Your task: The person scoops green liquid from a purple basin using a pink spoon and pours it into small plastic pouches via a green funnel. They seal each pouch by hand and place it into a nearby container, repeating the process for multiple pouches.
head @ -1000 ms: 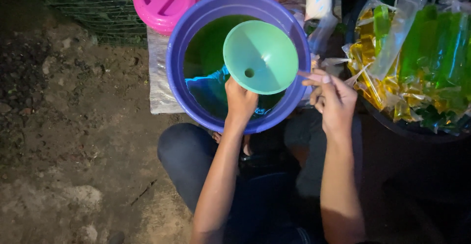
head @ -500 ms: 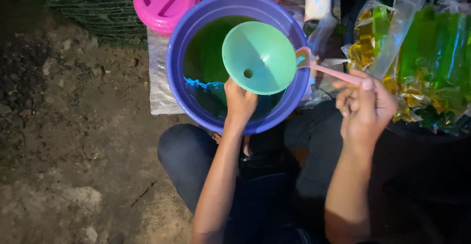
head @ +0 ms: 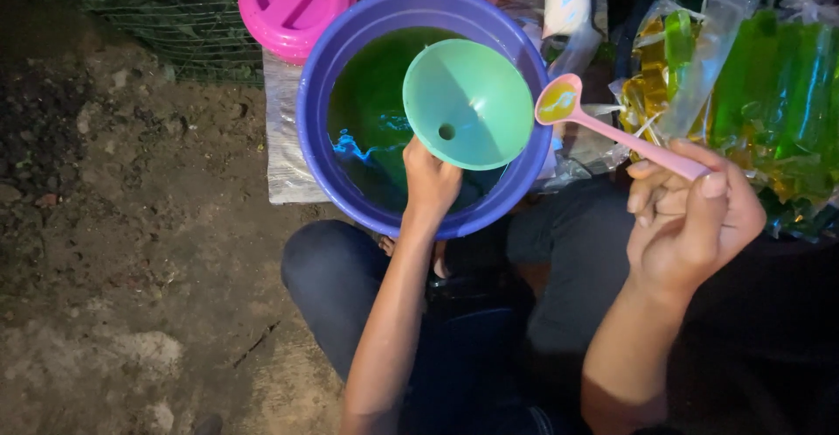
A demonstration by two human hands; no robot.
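My left hand (head: 430,180) grips the stem of a green funnel (head: 469,103), holding it over a purple bucket (head: 316,111) filled with green liquid (head: 371,107). My right hand (head: 690,216) holds a pink spoon (head: 603,129) by its handle. The spoon's bowl, carrying a little yellow liquid, hovers just right of the funnel's rim, beside the bucket's edge. A thin clear plastic bag seems to hang below the funnel, with a bluish glint in the liquid.
A pink round lid (head: 295,2) lies left of the bucket at the back. Several tied plastic bags of green and yellow liquid (head: 752,94) pile up on the right. Bare dirt ground (head: 131,225) spreads to the left. My knees sit below the bucket.
My right hand has drawn back from the funnel's rim, down and to the right, and now lifts the pink spoon with yellow liquid. The left hand and funnel stay put.
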